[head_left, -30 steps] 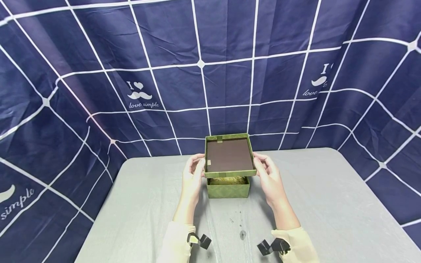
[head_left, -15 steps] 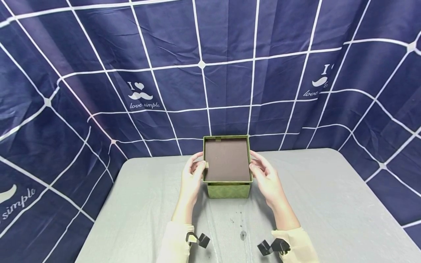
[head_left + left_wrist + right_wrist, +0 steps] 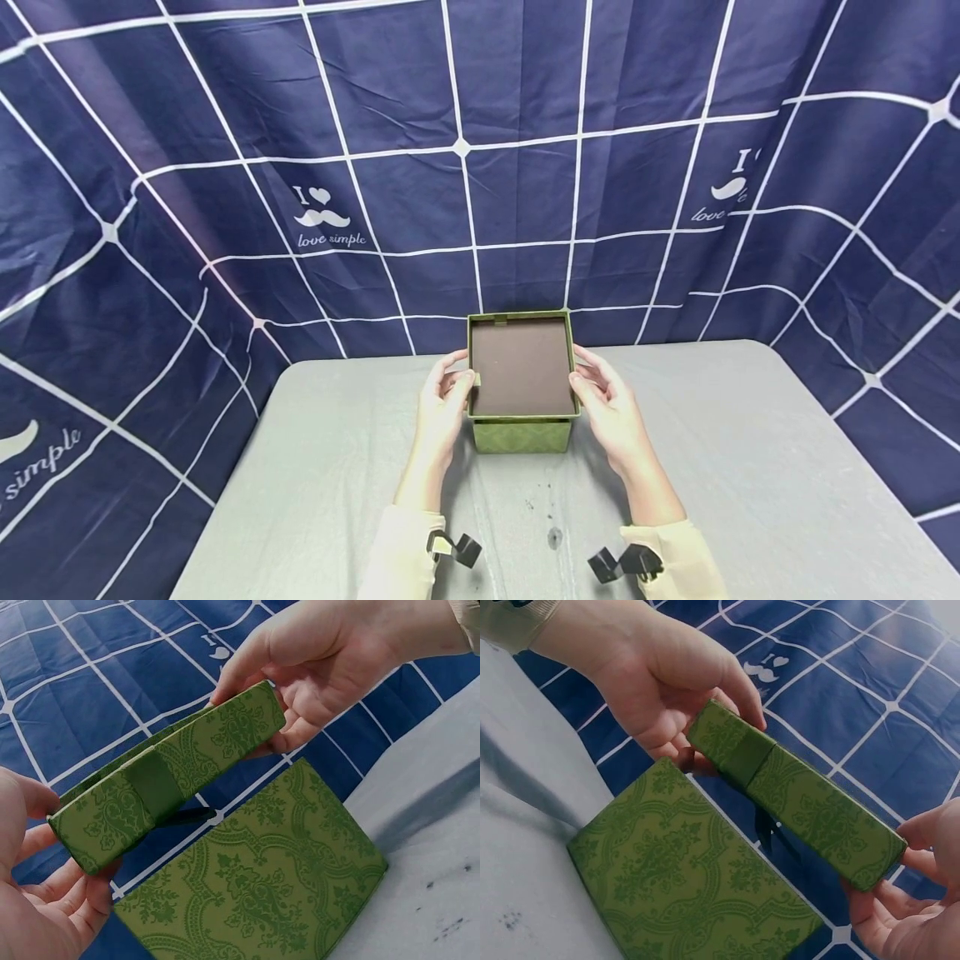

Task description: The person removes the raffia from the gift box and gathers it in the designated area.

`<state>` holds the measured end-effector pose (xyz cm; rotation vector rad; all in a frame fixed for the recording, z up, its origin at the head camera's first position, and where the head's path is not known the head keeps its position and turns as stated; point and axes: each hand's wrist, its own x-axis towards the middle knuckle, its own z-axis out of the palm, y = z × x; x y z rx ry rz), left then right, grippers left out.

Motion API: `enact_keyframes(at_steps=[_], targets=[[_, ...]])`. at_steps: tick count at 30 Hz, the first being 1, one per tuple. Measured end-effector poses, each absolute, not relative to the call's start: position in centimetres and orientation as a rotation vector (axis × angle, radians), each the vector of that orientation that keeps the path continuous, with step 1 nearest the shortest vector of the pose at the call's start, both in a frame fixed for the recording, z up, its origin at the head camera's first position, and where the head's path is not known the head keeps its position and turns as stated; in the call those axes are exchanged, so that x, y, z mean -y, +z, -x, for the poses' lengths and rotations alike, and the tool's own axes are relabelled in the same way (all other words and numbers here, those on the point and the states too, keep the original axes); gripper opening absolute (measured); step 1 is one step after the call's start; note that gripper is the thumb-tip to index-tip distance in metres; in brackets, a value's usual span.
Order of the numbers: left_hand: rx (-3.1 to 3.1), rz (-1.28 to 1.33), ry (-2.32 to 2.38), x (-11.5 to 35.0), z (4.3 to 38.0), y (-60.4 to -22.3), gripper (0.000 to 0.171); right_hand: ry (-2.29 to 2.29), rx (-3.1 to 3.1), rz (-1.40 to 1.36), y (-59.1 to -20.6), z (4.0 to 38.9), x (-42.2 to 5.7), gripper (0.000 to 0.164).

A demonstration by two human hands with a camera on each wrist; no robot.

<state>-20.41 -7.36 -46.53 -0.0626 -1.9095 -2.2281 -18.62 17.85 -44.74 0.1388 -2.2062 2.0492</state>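
A square green box lid (image 3: 522,367) is held with its dark brown inner side up. My left hand (image 3: 444,400) grips its left side, thumb over the edge, and my right hand (image 3: 611,404) holds the right side the same way. Just beneath it stands the green patterned box (image 3: 521,436), its opening hidden by the lid in the head view. In the left wrist view, a gap shows between the lid and the box. A dark green ribbon band (image 3: 752,757) wraps the lid, and loose ribbon (image 3: 184,817) hangs below it.
The box stands on a grey cloth-covered table (image 3: 337,467), with small dark stains (image 3: 553,536) in front of it. A navy curtain with white grid lines (image 3: 517,208) surrounds the table at the back and sides.
The lid has tilted more toward the head camera and its front edge has come down, covering the box opening, where straw-coloured filling showed a second ago. Both hands keep their hold on it.
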Motion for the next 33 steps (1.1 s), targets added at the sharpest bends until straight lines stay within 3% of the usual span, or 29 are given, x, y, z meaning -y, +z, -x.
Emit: enact_keyframes(at_steps=[21,33], targets=[[2.074,0.038,-2.063,9.8,21.3,-44.7,0.033,1.99,2.418,-0.22,-42.1,19.5,-16.5,0.055],[2.166,0.127,-2.186,14.6,21.7,-43.8,0.038,2.038,2.456,-0.328,-41.0,20.9,-14.0,0.054]])
